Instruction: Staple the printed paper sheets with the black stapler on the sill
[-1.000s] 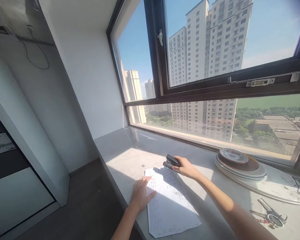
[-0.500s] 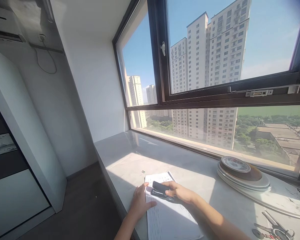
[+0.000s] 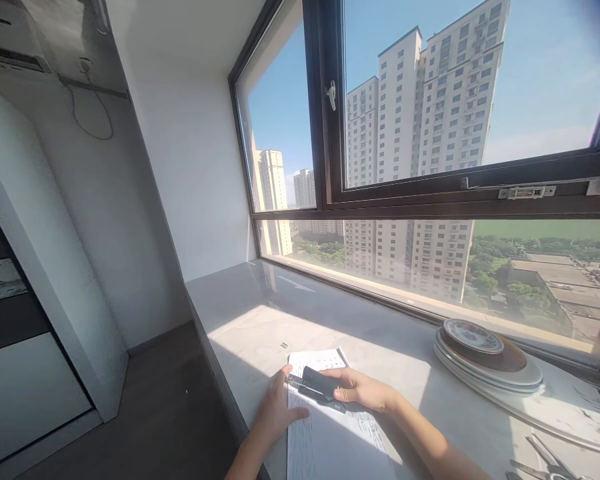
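Observation:
A black stapler [image 3: 320, 387] lies over the upper part of some white printed sheets [image 3: 325, 437] on the pale windowsill. My right hand [image 3: 365, 390] is closed round the stapler's right end, thumb in front. At the stapler's left tip is my left hand [image 3: 279, 403], its fingertips by the metal end and its thumb stretched apart over the left edge of the paper. Whether the left fingertips grip the tip is hard to tell. A small dark piece [image 3: 284, 345] rests on the sill just beyond the paper.
Stacked plates [image 3: 487, 360] stand at the right on a large glossy board [image 3: 580, 417]. Scissors or similar metal tools [image 3: 545, 460] lie at the lower right. A dark-framed window [image 3: 410, 210] runs behind the sill [image 3: 240, 293], whose front edge drops to a dark floor.
The stapler's long lower part now reaches further left, to my left fingertips, with its black top part apart from that end. The view has shifted slightly.

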`<state>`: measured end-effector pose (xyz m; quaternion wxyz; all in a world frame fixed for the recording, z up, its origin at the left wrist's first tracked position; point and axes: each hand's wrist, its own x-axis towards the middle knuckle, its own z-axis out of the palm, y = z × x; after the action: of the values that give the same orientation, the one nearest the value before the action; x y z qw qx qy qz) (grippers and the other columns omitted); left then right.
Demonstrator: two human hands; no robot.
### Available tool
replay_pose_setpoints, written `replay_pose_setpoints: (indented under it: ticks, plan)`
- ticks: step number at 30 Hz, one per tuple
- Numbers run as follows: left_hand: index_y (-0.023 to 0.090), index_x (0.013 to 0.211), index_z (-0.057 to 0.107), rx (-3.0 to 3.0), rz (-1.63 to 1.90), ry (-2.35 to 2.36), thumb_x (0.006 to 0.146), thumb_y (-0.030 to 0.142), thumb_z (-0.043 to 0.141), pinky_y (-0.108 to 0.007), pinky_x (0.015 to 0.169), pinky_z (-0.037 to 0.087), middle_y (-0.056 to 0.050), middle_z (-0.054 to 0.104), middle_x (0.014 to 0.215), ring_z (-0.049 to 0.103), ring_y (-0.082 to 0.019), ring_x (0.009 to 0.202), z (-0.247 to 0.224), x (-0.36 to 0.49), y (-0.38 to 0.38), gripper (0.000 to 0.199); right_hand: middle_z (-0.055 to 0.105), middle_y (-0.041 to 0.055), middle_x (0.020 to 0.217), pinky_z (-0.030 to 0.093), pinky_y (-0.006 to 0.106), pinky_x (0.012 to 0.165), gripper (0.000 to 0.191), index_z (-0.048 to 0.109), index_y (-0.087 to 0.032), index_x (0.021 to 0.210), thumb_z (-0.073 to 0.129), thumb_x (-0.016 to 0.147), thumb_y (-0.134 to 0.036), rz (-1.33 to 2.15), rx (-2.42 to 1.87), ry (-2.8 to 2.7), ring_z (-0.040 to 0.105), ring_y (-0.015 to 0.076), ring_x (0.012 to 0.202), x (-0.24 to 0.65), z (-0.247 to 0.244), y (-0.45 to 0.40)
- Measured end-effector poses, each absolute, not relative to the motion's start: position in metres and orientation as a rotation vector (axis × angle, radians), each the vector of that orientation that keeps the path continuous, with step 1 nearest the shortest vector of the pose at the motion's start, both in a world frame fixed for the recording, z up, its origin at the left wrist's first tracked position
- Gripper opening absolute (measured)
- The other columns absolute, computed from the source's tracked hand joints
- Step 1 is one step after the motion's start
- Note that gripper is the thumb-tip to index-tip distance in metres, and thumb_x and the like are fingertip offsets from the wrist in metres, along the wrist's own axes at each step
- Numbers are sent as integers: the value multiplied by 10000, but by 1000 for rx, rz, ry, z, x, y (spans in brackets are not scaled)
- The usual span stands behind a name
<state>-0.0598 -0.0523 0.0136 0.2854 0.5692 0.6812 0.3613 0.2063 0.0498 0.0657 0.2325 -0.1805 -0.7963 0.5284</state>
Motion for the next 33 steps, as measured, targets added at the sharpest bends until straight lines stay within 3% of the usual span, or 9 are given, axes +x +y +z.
replay_pose_setpoints:
  ticks: [3,6,9,12,16,19,23,28,33]
  plan:
    - [190,1584,475,1522,978,1808,655,276,890,-444,1243,393,-195,582,1596,521,-382,1493,13,-60,-53,1021,802,78,1225,582,444,981,558,801,-254,1296,827,774,-453,1451,-442,-2267,728,328,1088,199,61,47]
    - [200,1612,459,1498,1059,1771,655,298,909,-477,1253,396,-198,575,1606,516,-410,1504,7,-62,-52,1062,821,68,1142,588,452,978,494,809,-252,1277,731,789,-265,1242,-564,-2266,745,316,1042,190,48,43]
    - [229,1641,432,1473,1293,1661,737,478,921,-507,1312,336,-197,473,1707,429,-421,1590,-1,-61,-50,1057,816,84,1277,592,471,1046,626,759,-278,1408,609,810,-163,982,-569,-2300,758,328,1172,182,26,43]
    - [239,1608,457,1225,1603,1541,861,700,806,-509,1336,309,-200,404,1755,387,-397,1631,-2,-54,-45,944,723,102,1500,578,506,1140,817,628,-290,1580,555,796,-74,540,-537,-2327,693,320,1379,175,0,49]
    - [245,1392,636,770,1704,1292,792,824,829,-482,1217,471,-186,619,1562,607,-383,1448,8,-39,-35,856,638,91,1601,556,515,1205,871,542,-248,1646,446,840,67,-35,-428,-2340,573,268,1528,168,-14,49]
    - [208,1110,744,716,1661,1076,781,774,878,-390,1040,561,-132,766,1235,736,-295,1154,17,-29,-31,668,618,75,1623,536,451,1239,730,534,-225,1639,448,973,60,-229,-351,-2369,534,232,1559,166,-7,41]
    - [176,883,738,697,1672,998,673,707,972,-308,815,537,-61,740,914,684,-206,866,20,-21,-30,618,672,59,1567,549,457,1229,573,570,-265,1605,496,1086,-33,-147,-319,-2362,585,237,1516,167,6,32]
    - [173,753,677,654,1661,1078,625,704,984,-326,806,525,-31,684,800,653,-192,804,16,-20,-34,627,659,46,1579,568,557,1205,535,631,-334,1555,459,1118,-78,98,-370,-2469,591,284,1512,172,16,28]
    - [162,922,760,574,1672,1097,699,669,966,-366,966,571,-91,760,973,733,-235,976,16,-24,-41,591,695,23,1541,553,532,1226,495,663,-346,1527,478,1128,-118,169,-362,-2495,608,270,1496,172,20,25]
